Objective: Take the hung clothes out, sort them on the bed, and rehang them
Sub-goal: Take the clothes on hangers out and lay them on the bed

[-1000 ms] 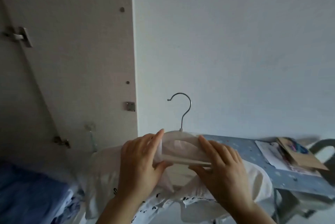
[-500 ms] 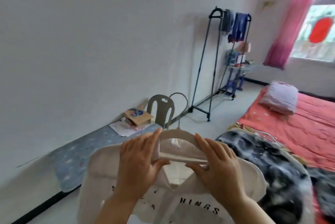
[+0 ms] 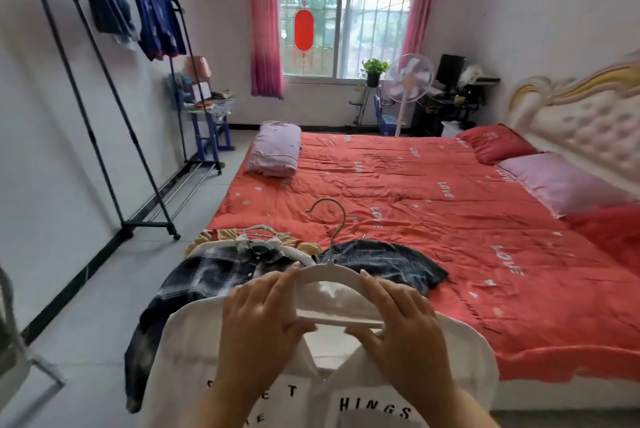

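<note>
Evidently take-out step: left hand [image 3: 258,334] and right hand [image 3: 401,334] each held closed grip on hanger [image 3: 322,269] bearing white shirt [image 3: 194,341]; next called for laying it on bed [image 3: 450,219], 12 o'clock.

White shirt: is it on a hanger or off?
On. The shirt drapes over the hanger, which the left hand and right hand grip.

Red bed [image 3: 415,202], plaid shirt [image 3: 207,278], dark garment [image 3: 384,259], folded lilac quilt [image 3: 275,148], lilac pillow [image 3: 561,181]
</note>
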Available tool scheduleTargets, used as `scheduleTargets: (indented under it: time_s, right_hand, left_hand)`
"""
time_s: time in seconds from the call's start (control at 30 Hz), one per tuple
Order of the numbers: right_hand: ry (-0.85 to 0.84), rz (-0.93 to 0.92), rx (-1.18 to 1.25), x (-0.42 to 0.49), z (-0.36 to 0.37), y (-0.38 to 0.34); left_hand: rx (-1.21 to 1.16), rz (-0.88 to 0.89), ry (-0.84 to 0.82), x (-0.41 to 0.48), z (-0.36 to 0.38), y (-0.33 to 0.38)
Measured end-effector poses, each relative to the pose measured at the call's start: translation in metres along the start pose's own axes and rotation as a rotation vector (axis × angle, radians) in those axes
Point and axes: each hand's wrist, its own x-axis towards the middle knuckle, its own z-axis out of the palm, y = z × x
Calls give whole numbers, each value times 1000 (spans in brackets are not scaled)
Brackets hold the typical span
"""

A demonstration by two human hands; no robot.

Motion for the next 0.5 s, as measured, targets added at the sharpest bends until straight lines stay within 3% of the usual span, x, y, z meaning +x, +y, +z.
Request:
scheduleTargets:
  time_s: [0.23, 0.5]
  right_hand:
    - [-11, 117, -185, 8, 22, 128]
    - [-127, 264, -218, 52, 76, 235]
  left_hand:
    - [-211, 94, -93, 81, 138, 39]
    - [-273, 150, -148, 176, 256, 41]
